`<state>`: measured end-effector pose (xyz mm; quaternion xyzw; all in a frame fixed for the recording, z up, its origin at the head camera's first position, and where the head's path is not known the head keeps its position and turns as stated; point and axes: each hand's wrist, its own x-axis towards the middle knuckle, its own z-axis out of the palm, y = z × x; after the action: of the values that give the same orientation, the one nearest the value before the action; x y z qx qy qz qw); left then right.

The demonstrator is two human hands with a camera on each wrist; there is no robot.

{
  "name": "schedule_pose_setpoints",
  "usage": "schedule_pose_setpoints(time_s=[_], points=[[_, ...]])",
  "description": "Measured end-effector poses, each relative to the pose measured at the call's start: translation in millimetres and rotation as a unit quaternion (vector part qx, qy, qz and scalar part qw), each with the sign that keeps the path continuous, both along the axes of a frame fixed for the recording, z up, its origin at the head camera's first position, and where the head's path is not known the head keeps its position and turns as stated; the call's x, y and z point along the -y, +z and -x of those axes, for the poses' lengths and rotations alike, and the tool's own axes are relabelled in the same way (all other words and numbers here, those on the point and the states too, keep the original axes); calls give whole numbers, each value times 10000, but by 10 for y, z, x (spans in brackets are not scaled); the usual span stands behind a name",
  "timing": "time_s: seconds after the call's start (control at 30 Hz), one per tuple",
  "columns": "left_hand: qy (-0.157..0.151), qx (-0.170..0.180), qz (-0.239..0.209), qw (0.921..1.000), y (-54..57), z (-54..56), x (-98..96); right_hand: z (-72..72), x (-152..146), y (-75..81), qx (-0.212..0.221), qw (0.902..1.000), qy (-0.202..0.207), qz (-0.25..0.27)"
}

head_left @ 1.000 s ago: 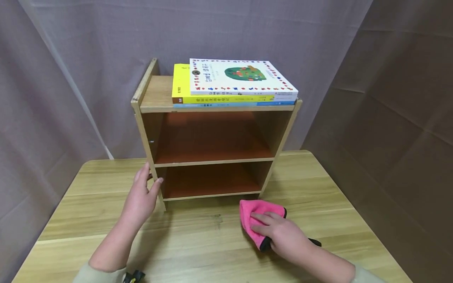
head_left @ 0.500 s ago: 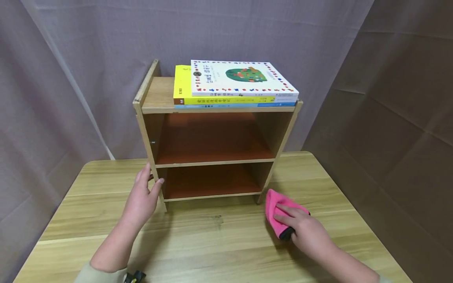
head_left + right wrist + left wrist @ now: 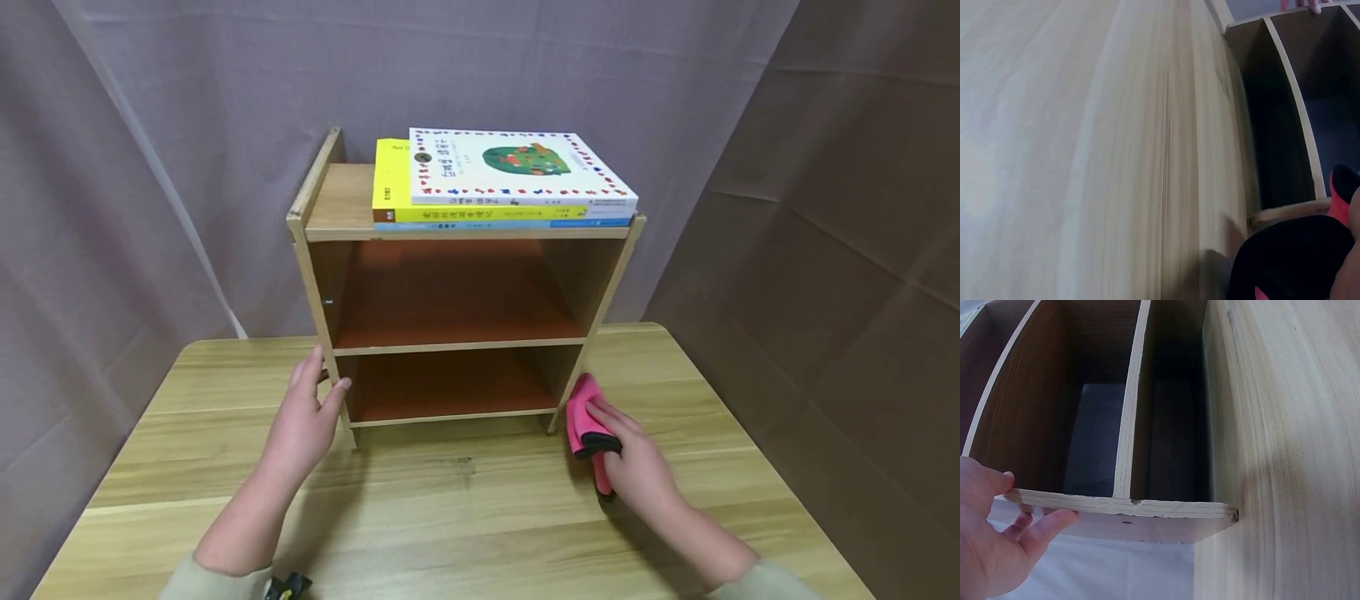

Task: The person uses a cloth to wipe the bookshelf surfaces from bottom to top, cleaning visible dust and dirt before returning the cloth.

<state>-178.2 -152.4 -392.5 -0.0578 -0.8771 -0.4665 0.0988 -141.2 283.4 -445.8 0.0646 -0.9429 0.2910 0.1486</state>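
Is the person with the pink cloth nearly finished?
Looks done: the books are stacked atop the shelf. In hand: the right hand holds the pink cloth beside the shelf's right wall; the left hand grips its left wall. Maybe left: a dark mark on the table in front. I can't tell how much is wiped.

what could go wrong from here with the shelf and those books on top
The stacked books lie flat on the shelf unit, so they might slide if the left hand, gripping its side, jolts it. The pink cloth, held by the right hand near the unit's right side, might snag on the lower edge.
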Motion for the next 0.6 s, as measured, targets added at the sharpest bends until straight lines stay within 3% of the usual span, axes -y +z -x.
schedule_pose_setpoints(time_s=[0.17, 0.47, 0.6], points=[[-11, 35, -7, 10000, 1, -4, -14, 58, 119, -77, 371, 9973, -111, 620], [27, 47, 4, 10000, 5, -8, -12, 44, 334, -197, 500, 9910, -149, 1230], [43, 33, 20, 10000, 3, -5, -9, 32, 452, -210, 662, 9834, -146, 1684]])
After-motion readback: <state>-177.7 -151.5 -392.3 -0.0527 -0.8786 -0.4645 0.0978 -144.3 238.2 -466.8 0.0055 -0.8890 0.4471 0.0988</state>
